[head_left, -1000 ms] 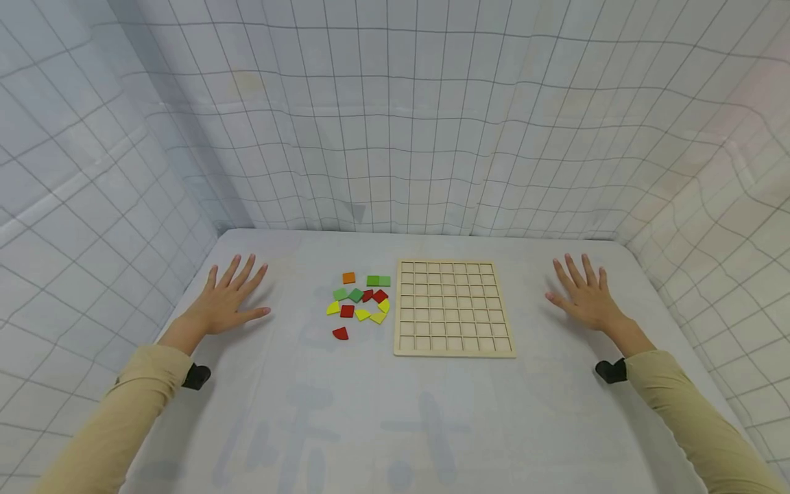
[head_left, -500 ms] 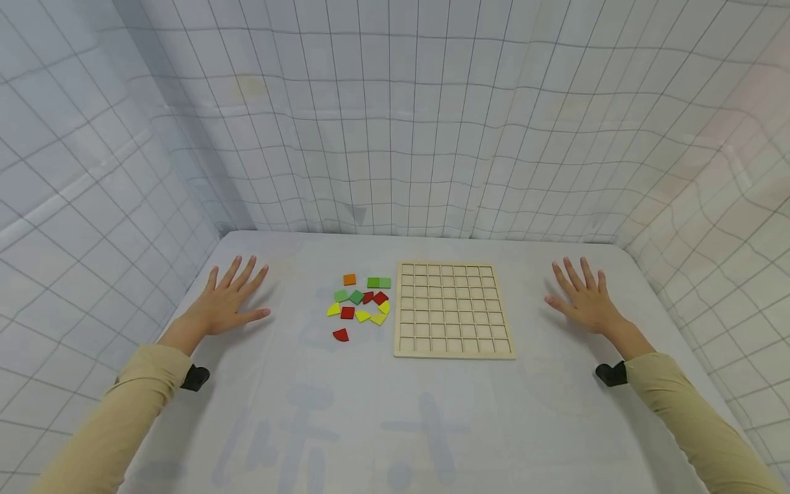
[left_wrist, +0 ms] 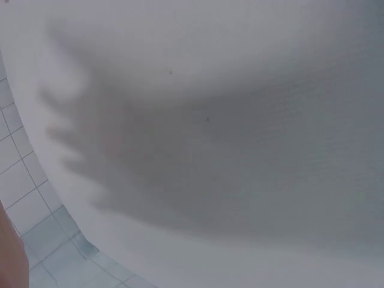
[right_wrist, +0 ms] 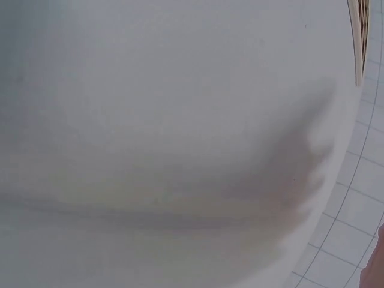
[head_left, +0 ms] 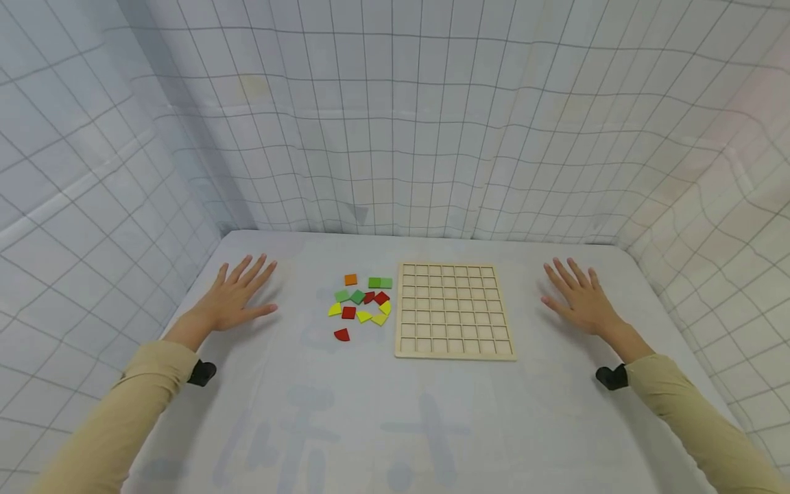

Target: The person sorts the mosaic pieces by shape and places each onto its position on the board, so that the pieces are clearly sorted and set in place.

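Both hands are empty: the left hand [head_left: 231, 302] and the right hand [head_left: 583, 302] have their fingers straight and spread, one toward each side of the white table [head_left: 296, 391]. Between them, well apart from both, lies the pale gridded board [head_left: 454, 311]. It looks like thin wood, so it should be stiff and fairly light, best taken by opposite edges of its rim.

Just left of it, on the left hand's side, the small tiles [head_left: 358, 297] are scattered. Square ones, such as the orange square [head_left: 350, 280] and the red square [head_left: 348, 313], should be hard, nearly weightless and perhaps slick; a pinch across two opposite sides ought to suit. Pieces with a curved edge, such as the red fan piece [head_left: 342, 335] and the yellow fan piece [head_left: 335, 309], would likely slip more easily, so the straight sides seem the better hold. Lying so flat, any of them may need a fingertip under one edge.

Each wrist view gives mostly blurred shadow and a sliver of hand; the right one also catches the board, cut off at the frame's edge. Whether the palms touch the table is hard to say, though the shadows suggest a gap. The tiles' thickness is too small to make out.
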Available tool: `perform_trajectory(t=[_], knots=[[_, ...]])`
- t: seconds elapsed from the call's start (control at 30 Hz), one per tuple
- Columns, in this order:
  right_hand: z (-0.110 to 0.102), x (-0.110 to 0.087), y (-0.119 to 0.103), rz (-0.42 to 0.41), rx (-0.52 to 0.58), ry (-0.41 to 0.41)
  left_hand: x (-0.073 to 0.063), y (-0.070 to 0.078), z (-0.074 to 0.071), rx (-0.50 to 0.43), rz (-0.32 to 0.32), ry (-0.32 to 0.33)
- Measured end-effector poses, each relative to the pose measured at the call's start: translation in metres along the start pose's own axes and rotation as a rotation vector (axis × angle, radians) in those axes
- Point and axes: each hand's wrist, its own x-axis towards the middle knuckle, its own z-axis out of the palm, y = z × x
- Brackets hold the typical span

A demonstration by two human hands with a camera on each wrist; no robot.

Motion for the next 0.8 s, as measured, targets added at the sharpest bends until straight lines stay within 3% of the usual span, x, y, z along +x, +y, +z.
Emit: perform_trajectory(t=[0.33, 0.8], knots=[[-0.001, 0.0, -0.016, -0.083, -0.035, 0.07, 0.022, 0.013, -0.004, 0.016, 0.051, 0.07], [0.006, -0.008, -0.049, -0.188, -0.018, 0.092, 0.058, 0.037, 0.003, -0.079, 0.075, 0.11]])
